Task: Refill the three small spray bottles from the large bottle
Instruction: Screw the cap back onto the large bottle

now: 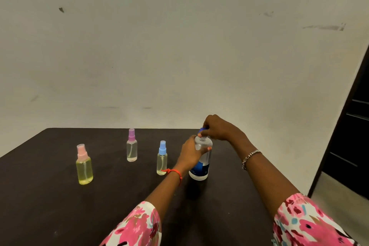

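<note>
The large clear bottle (200,166) with a blue label stands upright on the dark table (50,205). My left hand (189,153) wraps around its upper body. My right hand (219,129) pinches the blue cap (202,130), which sits tilted just above the bottle's threaded neck. Three small spray bottles stand to the left. The pink-topped one (84,166) holds yellow liquid and is nearest the left. A purple-topped one (131,147) stands farther back, almost clear. The blue-topped one (162,159) stands close beside my left wrist.
A pale wall rises right behind the table's far edge. A dark cabinet (351,126) stands at the right, beyond the table's right edge. Floor shows at the lower right.
</note>
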A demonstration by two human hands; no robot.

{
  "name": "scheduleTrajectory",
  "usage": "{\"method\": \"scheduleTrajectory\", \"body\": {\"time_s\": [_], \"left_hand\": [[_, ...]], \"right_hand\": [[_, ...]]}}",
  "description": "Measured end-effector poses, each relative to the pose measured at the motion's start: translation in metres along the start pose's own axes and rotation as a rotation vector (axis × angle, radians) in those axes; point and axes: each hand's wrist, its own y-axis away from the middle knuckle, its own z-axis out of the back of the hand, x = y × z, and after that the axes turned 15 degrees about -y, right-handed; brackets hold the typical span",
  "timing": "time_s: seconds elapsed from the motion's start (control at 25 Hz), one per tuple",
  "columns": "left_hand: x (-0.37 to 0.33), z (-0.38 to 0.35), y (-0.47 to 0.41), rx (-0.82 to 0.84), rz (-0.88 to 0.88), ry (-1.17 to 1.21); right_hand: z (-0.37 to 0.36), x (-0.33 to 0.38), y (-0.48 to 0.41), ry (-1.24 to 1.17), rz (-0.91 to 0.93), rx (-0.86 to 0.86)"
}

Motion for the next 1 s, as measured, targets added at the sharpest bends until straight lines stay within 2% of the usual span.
{"method": "scheduleTrajectory", "body": {"time_s": [0.2,0.36,0.52,0.6,0.76,0.84,0.92,1.0], "left_hand": [[0.001,0.001,0.000,0.010,-0.025,0.074],[0.003,0.001,-0.001,0.028,0.001,0.022],[0.005,0.001,-0.003,0.040,0.005,0.018],[0.005,0.001,-0.003,0.035,0.001,0.033],[0.005,0.001,-0.005,0.038,-0.001,0.046],[0.004,0.000,-0.003,0.038,-0.008,0.041],[0.005,0.000,-0.004,0.029,-0.001,0.029],[0.005,0.000,-0.005,0.031,0.001,0.017]], "right_hand": [[-0.013,-0.001,0.000,0.151,-0.035,-0.116],[-0.005,0.002,0.005,-0.137,-0.030,-0.054],[0.007,-0.001,0.008,-0.180,0.034,0.031],[0.004,-0.001,0.005,-0.179,0.025,-0.028],[-0.009,-0.001,-0.001,0.010,-0.024,-0.151],[-0.010,-0.002,0.000,-0.023,-0.035,-0.164],[-0.002,-0.002,0.002,-0.130,-0.013,-0.123],[0.007,0.000,0.004,-0.160,0.031,-0.013]]}}
